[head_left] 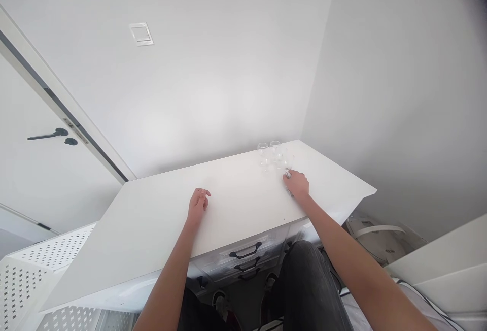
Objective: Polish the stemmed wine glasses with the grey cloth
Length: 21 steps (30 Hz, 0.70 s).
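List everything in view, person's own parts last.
cabinet: one, white, centre
glasses: at least two, clear, cabinet's right rear
clear object: one, colourless, beside glasses
drawer handles: three, black, cabinet front
walls: two, pale, background
switch plate: one, white, upper left
door: one, white, far left
door handle: one, black, left
perforated panels: several, white, lower left
round item: one, pale, lower right
trousers: one pair, dark, bottom
shoes: two, multicoloured, bottom
forearms: two, bare, foreground
left hand: one, bare, empty, over cabinet
right hand: one, bare, around clear object
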### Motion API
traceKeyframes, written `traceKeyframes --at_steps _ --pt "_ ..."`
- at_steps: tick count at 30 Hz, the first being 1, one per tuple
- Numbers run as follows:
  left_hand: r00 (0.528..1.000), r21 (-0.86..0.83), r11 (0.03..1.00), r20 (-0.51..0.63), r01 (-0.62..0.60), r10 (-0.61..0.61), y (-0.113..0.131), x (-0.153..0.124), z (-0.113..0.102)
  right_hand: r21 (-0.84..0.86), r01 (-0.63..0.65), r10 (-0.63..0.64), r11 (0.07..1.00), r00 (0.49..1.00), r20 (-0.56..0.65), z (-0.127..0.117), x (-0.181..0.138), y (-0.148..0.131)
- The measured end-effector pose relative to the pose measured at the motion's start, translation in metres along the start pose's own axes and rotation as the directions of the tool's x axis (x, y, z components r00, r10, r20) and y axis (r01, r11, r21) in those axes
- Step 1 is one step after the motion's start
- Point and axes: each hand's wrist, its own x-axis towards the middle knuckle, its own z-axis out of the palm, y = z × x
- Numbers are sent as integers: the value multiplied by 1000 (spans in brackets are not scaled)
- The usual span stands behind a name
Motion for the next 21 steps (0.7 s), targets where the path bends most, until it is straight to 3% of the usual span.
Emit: traceKeyframes --at_steps 5,8,11,14,17,21 --pt "997 51 996 20 72 -74 -9 3 -1 30 -88 89 996 996 -27 -4 -15 -3" --pt "991 193 978 94 75 -95 -14 5 2 -70 -74 72 995 997 -34 0 -35 -5" --pt "990 470 882 110 23 -84 -13 6 13 -187 23 -18 982 999 28 11 -58 -15" --pt "991 758 648 130 -72 -41 -7 3 27 -213 232 -214 949 971 107 26 -77 -40" --pt "987 861 498 150 -106 -49 -3 -1 34 -178 389 -357 904 916 185 41 -89 -74" --pt "982 881 456 179 -129 -66 0 -5 33 -138 483 -443 865 863 240 55 -97 -109"
